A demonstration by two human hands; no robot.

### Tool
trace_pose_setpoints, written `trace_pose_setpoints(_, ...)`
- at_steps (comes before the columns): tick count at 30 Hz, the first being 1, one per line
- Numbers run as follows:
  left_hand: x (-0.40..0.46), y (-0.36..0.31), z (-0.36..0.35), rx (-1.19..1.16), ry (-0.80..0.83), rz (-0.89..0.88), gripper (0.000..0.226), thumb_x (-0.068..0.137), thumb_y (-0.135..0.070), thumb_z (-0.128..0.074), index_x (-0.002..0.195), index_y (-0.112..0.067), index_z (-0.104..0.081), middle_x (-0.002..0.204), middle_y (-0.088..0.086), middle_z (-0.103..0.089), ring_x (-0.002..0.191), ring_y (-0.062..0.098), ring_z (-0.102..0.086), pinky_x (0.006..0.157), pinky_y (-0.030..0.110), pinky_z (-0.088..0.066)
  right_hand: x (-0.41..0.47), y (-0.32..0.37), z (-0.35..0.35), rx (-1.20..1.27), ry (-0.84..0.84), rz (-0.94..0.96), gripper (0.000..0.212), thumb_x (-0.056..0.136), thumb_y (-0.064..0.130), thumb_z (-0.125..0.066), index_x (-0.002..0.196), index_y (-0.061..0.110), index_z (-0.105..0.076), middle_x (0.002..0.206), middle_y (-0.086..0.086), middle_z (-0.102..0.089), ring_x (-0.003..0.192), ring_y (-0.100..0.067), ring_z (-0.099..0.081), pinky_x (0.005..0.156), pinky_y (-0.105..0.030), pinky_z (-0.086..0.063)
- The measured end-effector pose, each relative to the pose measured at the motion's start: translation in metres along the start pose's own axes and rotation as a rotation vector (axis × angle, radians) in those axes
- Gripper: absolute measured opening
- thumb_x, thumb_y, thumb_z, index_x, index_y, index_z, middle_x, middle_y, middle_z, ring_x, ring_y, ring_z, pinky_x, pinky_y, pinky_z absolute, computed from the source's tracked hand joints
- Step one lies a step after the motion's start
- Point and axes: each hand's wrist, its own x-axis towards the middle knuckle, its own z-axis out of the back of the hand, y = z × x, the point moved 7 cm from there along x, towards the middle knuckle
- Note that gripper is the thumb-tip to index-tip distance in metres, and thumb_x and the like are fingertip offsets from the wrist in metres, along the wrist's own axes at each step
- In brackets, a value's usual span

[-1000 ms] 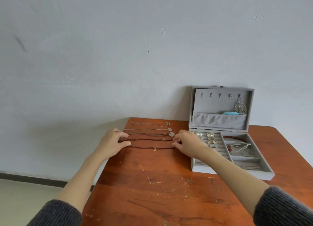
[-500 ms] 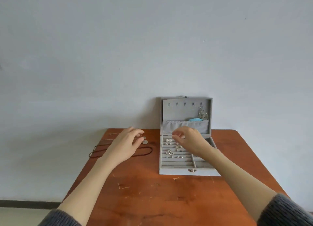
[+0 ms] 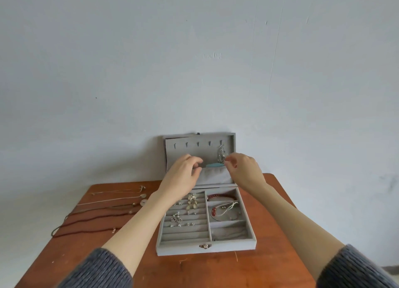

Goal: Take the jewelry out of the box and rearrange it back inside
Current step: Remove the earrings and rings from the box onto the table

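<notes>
Both hands [image 3: 183, 173] now raised; scratched wooden table [image 3: 194, 270], pale wall [image 3: 194, 61].

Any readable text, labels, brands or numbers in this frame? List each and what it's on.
None readable.
Wall: faint scratched marks that may be writing, too faint to read.
Jewelry box, its clasp, the turquoise piece in the lid pocket, the necklaces on the table: no print, label or brand visible.
</notes>
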Motion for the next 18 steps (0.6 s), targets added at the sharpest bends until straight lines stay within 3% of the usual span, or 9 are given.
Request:
trace_pose_setpoints(6,0.044,-0.001,-0.016,-0.233,-0.212,0.158,0.025,0.093,-0.008,-0.049,0.112,-0.009,-0.064,0.112,0.004,-0.064,0.095,0.008,-0.055,0.079,0.006,-0.033,0.033,-0.012,-0.005,0.114,-0.122,-0.149,0.022,0.092,0.025,-0.051,0.107,0.016,-0.064,0.104,-0.008,-0.068,0.099,-0.029,-0.06,0.08,-0.033,-0.047)
trace_pose_setpoints(11,0.059,0.001,-0.035,-0.308,-0.28,0.261,0.021,0.09,-0.009,-0.053,0.105,-0.01,-0.068,0.106,0.005,-0.069,0.098,0.017,-0.061,0.086,0.022,-0.044,0.045,-0.021,-0.011,0.211,-0.18,-0.248,0.02,0.09,0.027,-0.054,0.095,0.017,-0.07,0.092,-0.008,-0.07,0.09,-0.029,-0.062,0.072,-0.031,-0.046)
trace_pose_setpoints(18,0.06,0.002,-0.039,-0.301,-0.339,0.24,0.018,0.089,-0.01,-0.056,0.1,-0.011,-0.07,0.1,0.006,-0.067,0.091,0.019,-0.06,0.083,0.025,-0.044,0.049,-0.021,-0.014,0.291,-0.215,-0.265,0.02,0.088,0.029,-0.058,0.083,0.016,-0.072,0.078,-0.005,-0.069,0.079,-0.026,-0.062,0.068,-0.031,-0.048)
